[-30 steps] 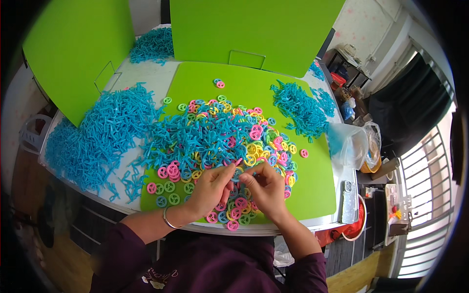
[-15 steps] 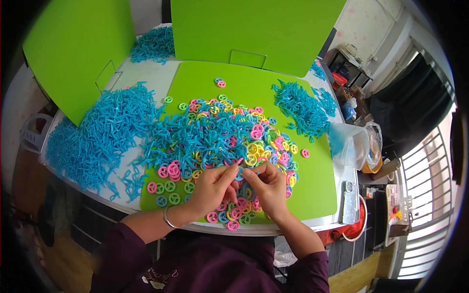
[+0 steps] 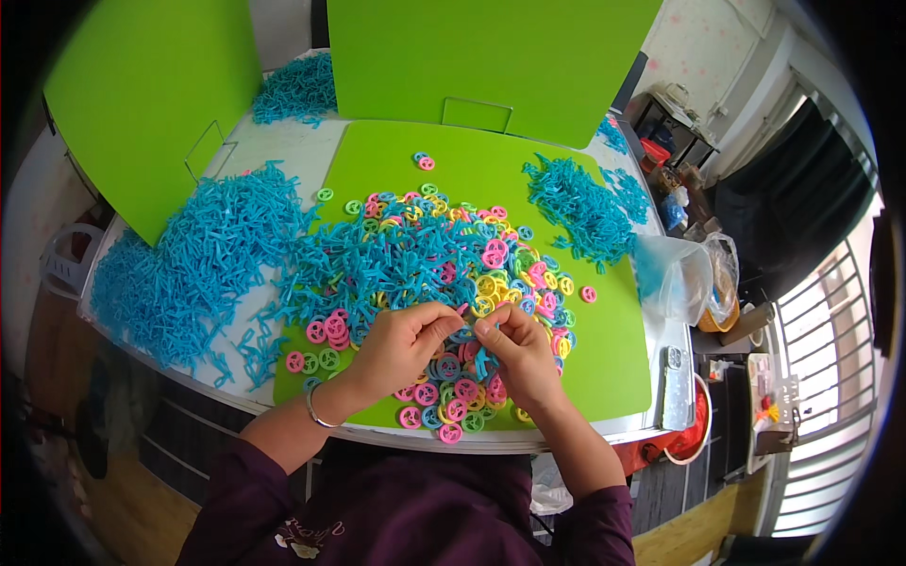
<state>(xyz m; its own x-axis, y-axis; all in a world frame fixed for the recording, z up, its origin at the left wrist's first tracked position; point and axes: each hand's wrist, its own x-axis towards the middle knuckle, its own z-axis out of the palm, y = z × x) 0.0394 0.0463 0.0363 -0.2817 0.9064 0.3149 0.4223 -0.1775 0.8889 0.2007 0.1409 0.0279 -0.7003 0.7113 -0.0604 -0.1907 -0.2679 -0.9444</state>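
Both hands pinched small plastic pieces together at the mat's near edge.
The left hand (image 3: 401,347) and right hand (image 3: 522,357), fingers narrowed, met over the coloured rings (image 3: 453,391); a steady, aligned press on the blue piece (image 3: 483,362) would serve best.

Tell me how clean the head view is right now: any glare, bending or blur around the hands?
Head view: strong fisheye, the table edge bows and the corners go black. Daylight from the window at right blows out that side, but the green mat shows no glare. The left hand and right hand are evenly lit and sharp, pinching a small blue piece; their fingertips hide most of it.
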